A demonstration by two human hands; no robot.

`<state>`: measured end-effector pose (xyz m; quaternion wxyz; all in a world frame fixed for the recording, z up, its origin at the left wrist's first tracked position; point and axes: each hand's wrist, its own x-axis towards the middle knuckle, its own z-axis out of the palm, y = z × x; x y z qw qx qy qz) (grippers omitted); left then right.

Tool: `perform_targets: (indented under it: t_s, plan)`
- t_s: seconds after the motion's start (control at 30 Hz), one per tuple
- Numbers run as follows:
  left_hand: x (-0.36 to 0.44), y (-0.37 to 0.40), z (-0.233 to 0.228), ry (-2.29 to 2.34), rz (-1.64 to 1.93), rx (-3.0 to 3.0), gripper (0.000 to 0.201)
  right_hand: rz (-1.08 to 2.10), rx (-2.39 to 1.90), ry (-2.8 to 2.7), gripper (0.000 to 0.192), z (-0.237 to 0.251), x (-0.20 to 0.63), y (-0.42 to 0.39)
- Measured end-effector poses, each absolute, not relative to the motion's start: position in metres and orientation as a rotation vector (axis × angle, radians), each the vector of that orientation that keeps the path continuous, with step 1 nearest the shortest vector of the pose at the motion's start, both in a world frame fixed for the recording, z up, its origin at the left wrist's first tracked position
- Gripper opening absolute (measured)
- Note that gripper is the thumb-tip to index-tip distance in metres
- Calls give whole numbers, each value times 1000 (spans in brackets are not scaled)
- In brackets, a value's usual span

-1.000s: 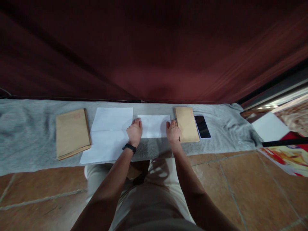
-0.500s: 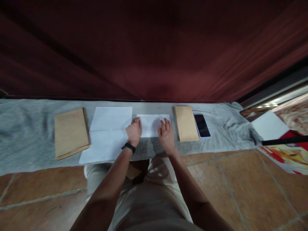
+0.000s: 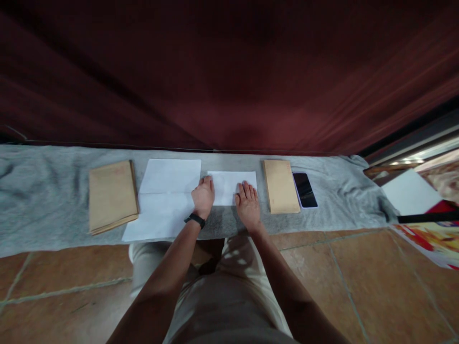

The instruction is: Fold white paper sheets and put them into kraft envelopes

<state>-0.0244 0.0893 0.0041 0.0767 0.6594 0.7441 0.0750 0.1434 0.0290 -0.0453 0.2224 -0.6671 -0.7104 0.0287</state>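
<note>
In the head view, the narrow white paper (image 3: 225, 188) lies on grey cloth (image 3: 339, 191). The left grip (image 3: 203, 197) curls over its left end; I cannot tell whether it pinches the paper. The right grip (image 3: 247, 203), flattened and grasping nothing, rests across the right part.

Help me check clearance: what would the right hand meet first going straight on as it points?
Over the small white sheet and grey cloth, the right hand would probably meet the dark red surface first; its distance is unclear.
</note>
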Motion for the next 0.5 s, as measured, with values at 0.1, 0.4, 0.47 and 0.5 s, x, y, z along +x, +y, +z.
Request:
perform_targets:
  t_s: [0.1,0.4,0.47,0.5]
  plan:
    - [-24,88,6,2248,238,1985,38,72,-1853,-1962,49,-45,143,29]
    - [5,62,-1,1849,549,2438,48,103,-1866,-1970,50,-41,142,28]
    - [18,58,-10,1719,559,2453,48,113,-1861,-1987,50,-40,143,28]
    - [23,57,-15,1685,551,2444,49,118,-1861,-1996,50,-40,144,27]
